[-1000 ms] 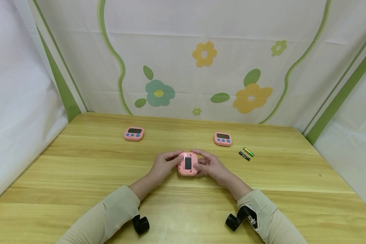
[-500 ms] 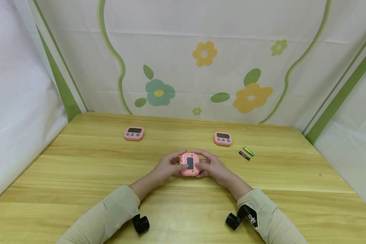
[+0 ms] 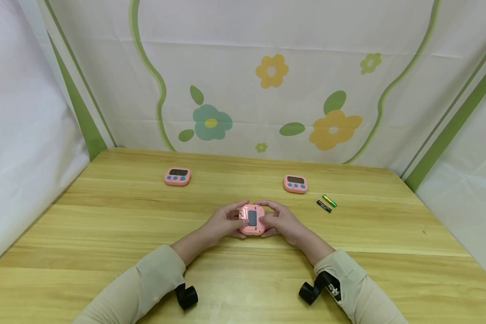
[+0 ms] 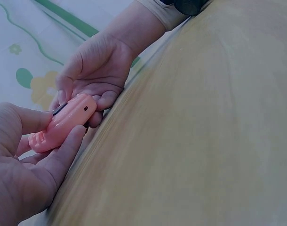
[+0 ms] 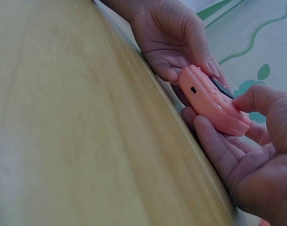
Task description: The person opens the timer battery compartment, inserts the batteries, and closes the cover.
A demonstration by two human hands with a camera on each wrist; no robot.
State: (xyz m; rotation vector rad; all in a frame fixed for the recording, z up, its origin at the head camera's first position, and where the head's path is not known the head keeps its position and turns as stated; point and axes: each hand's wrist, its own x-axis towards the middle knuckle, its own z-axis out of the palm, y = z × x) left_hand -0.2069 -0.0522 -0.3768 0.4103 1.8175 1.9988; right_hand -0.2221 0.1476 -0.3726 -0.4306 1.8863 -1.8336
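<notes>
Both hands hold a pink digital timer (image 3: 252,229) between them, with its back turned up in the head view. A dark rectangular panel (image 3: 252,218) sits in the middle of that back. My left hand (image 3: 222,222) grips the left side, its thumb lying over the back at the panel's lower left. On the other side my right hand (image 3: 282,222) pinches the edge, thumb on the back and fingers underneath. In the left wrist view the timer (image 4: 68,123) appears edge-on, a small dark slot in its side. Its front face is hidden.
Two similar pink timers lie face up farther back, one at left (image 3: 177,177) and one at right (image 3: 295,184). Beside the right one are a green battery (image 3: 330,200) and a black battery (image 3: 324,206). A floral curtain (image 3: 243,90) hangs behind the wooden table (image 3: 125,216).
My left thumb has slid down from the timer's upper left to the panel's lower left. The timer has shifted slightly right and toward me. The right hand keeps its grip.
</notes>
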